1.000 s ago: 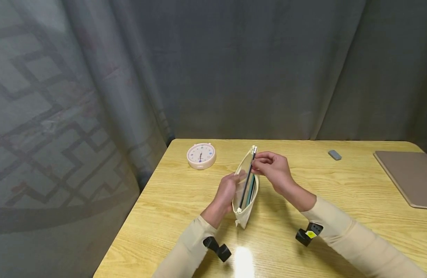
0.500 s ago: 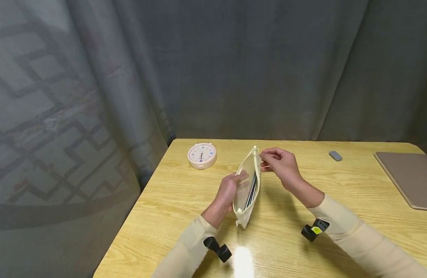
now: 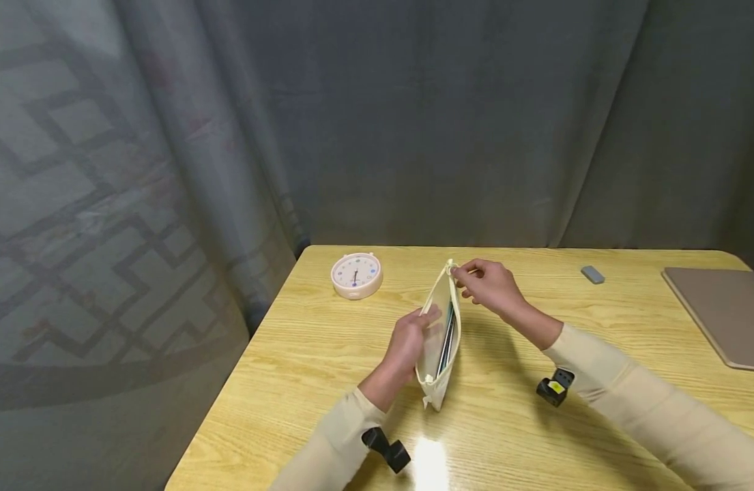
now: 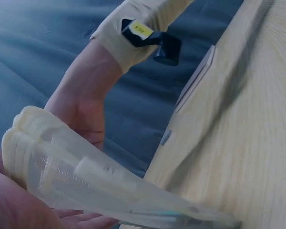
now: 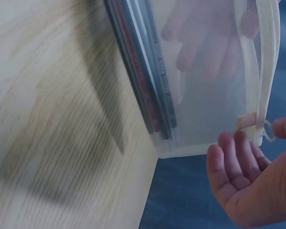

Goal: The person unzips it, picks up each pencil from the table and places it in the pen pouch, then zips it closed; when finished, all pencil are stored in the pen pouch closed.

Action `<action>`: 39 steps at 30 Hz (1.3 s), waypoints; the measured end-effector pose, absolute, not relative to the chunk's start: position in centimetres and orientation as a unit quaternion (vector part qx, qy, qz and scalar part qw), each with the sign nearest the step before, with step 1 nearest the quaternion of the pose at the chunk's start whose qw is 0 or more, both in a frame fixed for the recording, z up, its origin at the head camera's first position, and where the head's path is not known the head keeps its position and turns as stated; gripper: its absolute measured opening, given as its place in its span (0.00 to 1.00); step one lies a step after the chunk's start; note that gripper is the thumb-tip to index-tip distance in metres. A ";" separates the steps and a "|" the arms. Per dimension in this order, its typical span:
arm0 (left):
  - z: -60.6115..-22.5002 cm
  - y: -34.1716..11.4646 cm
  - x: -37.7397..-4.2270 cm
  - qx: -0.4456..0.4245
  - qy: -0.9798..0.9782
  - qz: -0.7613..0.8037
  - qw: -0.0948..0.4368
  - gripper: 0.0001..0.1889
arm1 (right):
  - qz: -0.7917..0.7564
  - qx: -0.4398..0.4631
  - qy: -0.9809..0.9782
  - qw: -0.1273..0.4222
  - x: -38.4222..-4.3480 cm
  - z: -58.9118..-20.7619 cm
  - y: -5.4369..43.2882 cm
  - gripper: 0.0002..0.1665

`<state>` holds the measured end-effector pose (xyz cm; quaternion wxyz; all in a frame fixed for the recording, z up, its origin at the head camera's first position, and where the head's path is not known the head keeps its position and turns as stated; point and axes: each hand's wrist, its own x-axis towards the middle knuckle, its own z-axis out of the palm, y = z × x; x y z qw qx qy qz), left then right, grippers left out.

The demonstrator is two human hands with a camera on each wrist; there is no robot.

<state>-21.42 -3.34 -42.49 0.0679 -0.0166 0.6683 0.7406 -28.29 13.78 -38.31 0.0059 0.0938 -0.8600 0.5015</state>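
A cream see-through mesh zip pouch (image 3: 436,394) stands on its long edge over the table, its mouth gaping upward. My left hand (image 3: 403,346) grips its left side, the fingers showing through the mesh. Several pens and pencils (image 5: 143,67) lie along the bottom inside the pouch. My right hand (image 3: 490,286) is at the far end of the zip, thumb and fingertips pinching at the thin looped zipper pull (image 5: 269,131). In the left wrist view, the pouch (image 4: 93,171) covers the fingertips of the right hand (image 4: 83,107).
A pink round clock (image 3: 356,276) stands at the back left of the wooden table (image 3: 291,389). A small grey eraser-like block (image 3: 592,275) lies back right, near a flat brown notebook-like board (image 3: 720,314). A grey curtain (image 3: 413,123) hangs behind.
A dark pencil that my right hand held at the pouch mouth went down inside. The right hand drew back right, then came in to the zipper's far end. The left hand shifted slightly.
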 end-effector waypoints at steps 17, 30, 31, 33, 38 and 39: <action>-39.7 -5.2 -24.1 0.099 0.835 0.537 -0.059 0.24 | 0.496 0.191 -0.846 0.048 -28.2 -37.9 14.4 0.14; -36.9 -8.1 -28.2 0.309 0.902 0.297 -0.044 0.13 | 0.419 0.294 -0.853 0.105 -26.5 -37.1 13.6 0.07; -37.0 -8.2 -28.1 0.310 0.901 0.299 -0.046 0.12 | 0.397 0.308 -0.855 0.128 -26.4 -37.1 13.6 0.06; -37.2 -8.5 -28.0 0.309 0.901 0.302 -0.047 0.11 | 0.339 0.346 -0.856 0.182 -26.1 -37.3 13.6 0.04; -37.5 -9.0 -27.5 0.303 0.903 0.304 -0.034 0.09 | 0.176 0.439 -0.828 0.302 -25.2 -37.5 14.1 0.07; -37.5 -9.1 -27.4 0.302 0.903 0.303 -0.033 0.09 | 0.155 0.448 -0.823 0.313 -25.1 -37.5 14.3 0.08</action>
